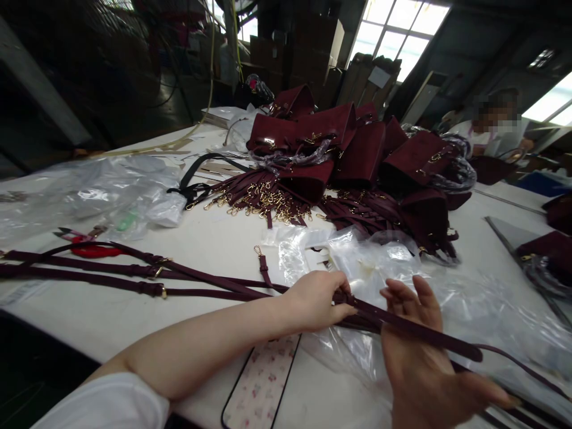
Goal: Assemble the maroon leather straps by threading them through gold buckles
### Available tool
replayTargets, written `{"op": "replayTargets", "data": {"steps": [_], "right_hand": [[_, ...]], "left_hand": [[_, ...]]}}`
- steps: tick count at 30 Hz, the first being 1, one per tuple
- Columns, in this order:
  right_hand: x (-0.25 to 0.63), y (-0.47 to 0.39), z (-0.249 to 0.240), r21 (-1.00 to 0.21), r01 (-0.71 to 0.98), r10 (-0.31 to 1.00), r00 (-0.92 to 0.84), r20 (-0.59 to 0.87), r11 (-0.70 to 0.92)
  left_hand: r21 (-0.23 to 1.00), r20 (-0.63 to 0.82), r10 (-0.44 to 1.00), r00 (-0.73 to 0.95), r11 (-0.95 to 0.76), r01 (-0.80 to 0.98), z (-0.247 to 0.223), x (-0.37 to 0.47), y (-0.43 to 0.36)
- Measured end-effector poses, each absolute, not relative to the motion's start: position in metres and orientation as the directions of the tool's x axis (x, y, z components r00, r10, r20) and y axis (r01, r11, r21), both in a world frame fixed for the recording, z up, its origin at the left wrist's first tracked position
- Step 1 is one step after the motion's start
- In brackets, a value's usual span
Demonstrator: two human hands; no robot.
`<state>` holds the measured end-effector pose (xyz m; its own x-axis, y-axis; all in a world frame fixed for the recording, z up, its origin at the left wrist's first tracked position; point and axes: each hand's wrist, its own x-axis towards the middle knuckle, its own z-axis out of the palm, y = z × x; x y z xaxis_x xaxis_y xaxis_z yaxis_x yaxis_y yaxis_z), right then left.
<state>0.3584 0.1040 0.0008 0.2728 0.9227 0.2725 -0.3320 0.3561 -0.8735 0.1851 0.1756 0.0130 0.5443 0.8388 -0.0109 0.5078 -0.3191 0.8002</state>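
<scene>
The left hand [317, 301] is reaching in from the near left and pinching a dark red strap [429, 333] between thumb and fingertips, above the near middle of the white table [218, 241]. The rounded end of this strap is pointing to the right and lying across the right hand [415, 345], whose palm is facing up and whose fingers are standing wide, with the thumb stretching out to the right; they are not closing around the strap.

More long straps [89, 277] are running from the left edge toward the left hand, with gold buckles [164, 292] showing along them. A short strap [264, 271] with a gold clip is lying just beyond the left hand. A phone [261, 384] with a flowered back is lying at the near edge, partly under the left forearm.

Clear plastic bags [379, 256] are spreading behind and beside the hands, and another plastic heap [134, 185] is lying on the far left. Red-handled pliers [96, 249] are resting on the left, just beyond the long straps. Dark red handbags [366, 149] are piling up on the far side, with many gold clips [268, 199] bunching in front of them. A person [485, 134] is showing on the far right, and a bright window [397, 30] is standing behind the pile.
</scene>
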Motion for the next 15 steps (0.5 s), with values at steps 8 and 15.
{"op": "replayTargets", "data": {"steps": [8,15], "right_hand": [[0.368,0.114,-0.006,-0.899,-0.339,0.937,0.305,0.172,0.276],[0.368,0.123,-0.025,-0.949,0.296,0.829,0.499,0.251,0.109]], "left_hand": [[0.753,0.082,0.795,0.601,-0.444,0.486,0.016,0.184,0.176],[0.592,0.089,0.707,0.701,-0.604,0.533,0.028,0.186,0.167]]}}
